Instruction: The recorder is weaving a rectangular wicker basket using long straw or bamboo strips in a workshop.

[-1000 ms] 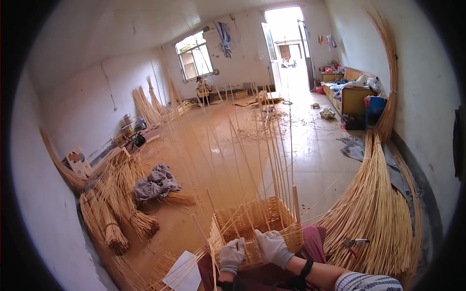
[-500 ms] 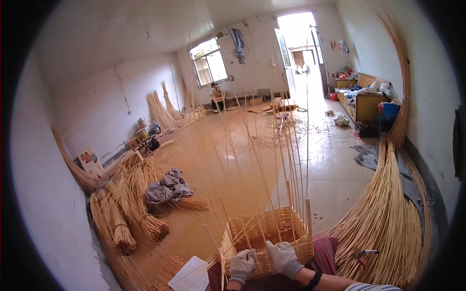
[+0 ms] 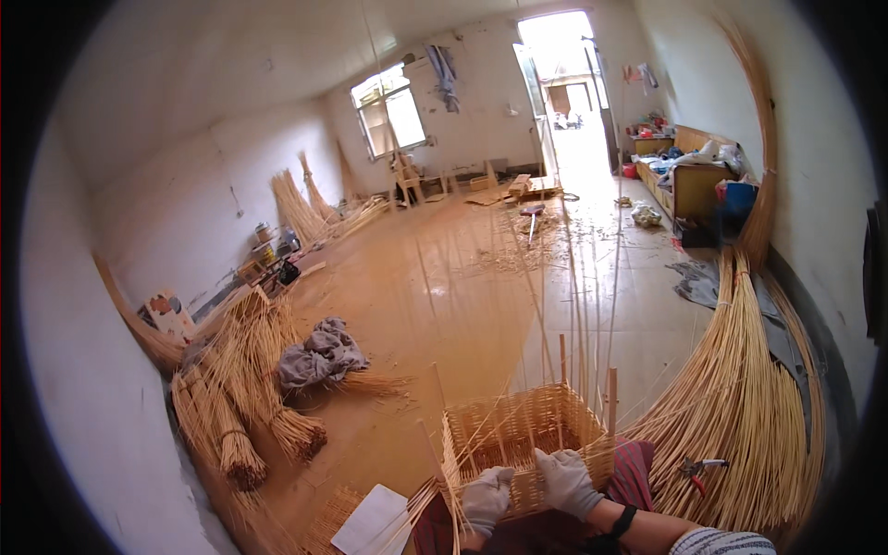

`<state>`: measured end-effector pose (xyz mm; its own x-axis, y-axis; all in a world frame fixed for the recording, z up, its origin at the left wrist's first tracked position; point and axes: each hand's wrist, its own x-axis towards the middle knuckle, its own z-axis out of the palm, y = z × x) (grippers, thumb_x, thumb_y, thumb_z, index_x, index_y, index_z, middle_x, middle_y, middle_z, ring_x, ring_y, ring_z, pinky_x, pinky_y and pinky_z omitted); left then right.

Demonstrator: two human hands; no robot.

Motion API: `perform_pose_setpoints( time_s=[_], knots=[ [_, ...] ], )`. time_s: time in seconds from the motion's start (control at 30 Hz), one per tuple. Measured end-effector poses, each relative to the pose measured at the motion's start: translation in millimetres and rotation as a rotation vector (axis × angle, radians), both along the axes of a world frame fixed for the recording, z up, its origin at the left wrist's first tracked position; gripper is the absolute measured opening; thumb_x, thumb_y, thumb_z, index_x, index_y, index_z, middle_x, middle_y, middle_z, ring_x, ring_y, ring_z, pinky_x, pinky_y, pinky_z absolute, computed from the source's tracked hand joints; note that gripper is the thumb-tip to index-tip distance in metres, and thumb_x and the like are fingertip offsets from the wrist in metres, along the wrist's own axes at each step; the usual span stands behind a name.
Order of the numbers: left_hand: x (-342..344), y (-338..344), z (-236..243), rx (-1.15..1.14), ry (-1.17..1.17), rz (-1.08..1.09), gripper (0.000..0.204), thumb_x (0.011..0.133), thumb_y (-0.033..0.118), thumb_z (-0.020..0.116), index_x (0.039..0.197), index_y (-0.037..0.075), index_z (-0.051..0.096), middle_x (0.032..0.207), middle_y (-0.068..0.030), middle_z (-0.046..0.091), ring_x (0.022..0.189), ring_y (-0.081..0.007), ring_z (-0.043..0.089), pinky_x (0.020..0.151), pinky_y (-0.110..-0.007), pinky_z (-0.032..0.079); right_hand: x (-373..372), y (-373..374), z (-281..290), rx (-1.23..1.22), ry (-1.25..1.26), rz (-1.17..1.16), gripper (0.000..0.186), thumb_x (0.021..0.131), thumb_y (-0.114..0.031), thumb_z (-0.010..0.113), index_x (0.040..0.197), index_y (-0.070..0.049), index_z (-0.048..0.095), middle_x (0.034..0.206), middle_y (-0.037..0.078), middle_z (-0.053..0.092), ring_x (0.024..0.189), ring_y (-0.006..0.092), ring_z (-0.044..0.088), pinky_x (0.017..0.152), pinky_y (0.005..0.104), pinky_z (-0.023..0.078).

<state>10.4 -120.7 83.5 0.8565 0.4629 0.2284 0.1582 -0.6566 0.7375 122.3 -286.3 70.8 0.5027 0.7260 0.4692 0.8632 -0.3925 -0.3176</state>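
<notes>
Left hand point(image 3: 487, 495), gloved, fingers curled, grips near wall point(image 3: 527, 495) of woven basket point(image 3: 536, 412) at lower centre, just before person. Right hand point(image 3: 566, 482), gloved, grips same wall alongside; right forearm point(image 3: 649, 529) slants in from lower right.

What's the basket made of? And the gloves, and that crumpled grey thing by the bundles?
The basket: probably plant stems, perhaps willow, natural-looking finish; thin tan strands are woven together.
The gloves: seemingly matte, off-white fabric, maybe cotton; they wrap softly around the hands.
The crumpled grey thing: likely dull cloth, because of its soft folds. I can't tell which fibre.
</notes>
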Motion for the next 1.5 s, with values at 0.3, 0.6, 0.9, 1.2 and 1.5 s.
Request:
perform_pose_setpoints(
  time_s=[0.3, 0.6, 0.9, 1.2, 1.5],
  knots=[
    [3, 10, -26, 0.075, -0.105, 0.097, 0.024, 0.099, 0.031, 0.07, 0.1, 0.007, 0.071, 0.089, -0.017, 0.069, 0.078, -0.039, 0.068, 0.067, -0.043, 0.053, 11, 17, -11, -0.053, -0.015, 0.049, 0.074, 0.075, -0.022, 0.074, 0.14, 0.002, 0.051, 0.105, 0.014, 0.065, 0.102, 0.0328, 0.061, 0.098, 0.0473, 0.042],
    [-17, 25, -30, -0.11, 0.008, -0.23, 0.077, 0.101, 0.038, 0.068, 0.161, 0.009, 0.03, 0.148, -0.019, 0.049, 0.142, -0.0311, 0.046, 0.118, -0.038, 0.036, 7, 24, -15, -0.075, -0.034, 0.019, 0.075, 0.072, -0.017, 0.07, 0.142, 0.002, 0.05, 0.104, 0.014, 0.063, 0.104, 0.0331, 0.06, 0.101, 0.0478, 0.04],
    [-33, -57, 38, -1.836, -0.605, -1.036, 0.083, 0.102, 0.035, 0.053, 0.168, 0.027, 0.002, 0.173, -0.0154, 0.007, 0.159, -0.0345, 0.012, 0.127, -0.057, 0.013, 12, 24, -25, -0.129, -0.046, -0.028, 0.062, 0.089, -0.033, 0.062, 0.141, -0.001, 0.054, 0.103, 0.007, 0.068, 0.102, 0.0239, 0.063, 0.1, 0.0424, 0.043],
    [-28, -89, -8, -2.141, -0.713, -0.761, 0.091, 0.087, -0.001, 0.049, 0.166, 0.035, 0.02, 0.173, -0.0126, 0.015, 0.16, -0.0367, 0.009, 0.129, -0.059, 0.005, 14, 22, -34, -0.021, -0.098, -0.001, 0.058, 0.09, -0.027, 0.061, 0.139, 0.002, 0.055, 0.096, 0.007, 0.065, 0.098, 0.0246, 0.063, 0.098, 0.0419, 0.044],
    [-29, -97, -5, -2.174, -0.689, -0.922, 0.092, 0.09, 0.006, 0.054, 0.168, 0.03, 0.01, 0.173, -0.0145, 0.011, 0.159, -0.0385, 0.012, 0.129, -0.058, 0.008, 13, 21, -26, 0.025, -0.127, 0.042, 0.064, 0.084, -0.029, 0.066, 0.138, 0.004, 0.054, 0.1, 0.01, 0.064, 0.1, 0.028, 0.062, 0.096, 0.0448, 0.045]
  ],
)
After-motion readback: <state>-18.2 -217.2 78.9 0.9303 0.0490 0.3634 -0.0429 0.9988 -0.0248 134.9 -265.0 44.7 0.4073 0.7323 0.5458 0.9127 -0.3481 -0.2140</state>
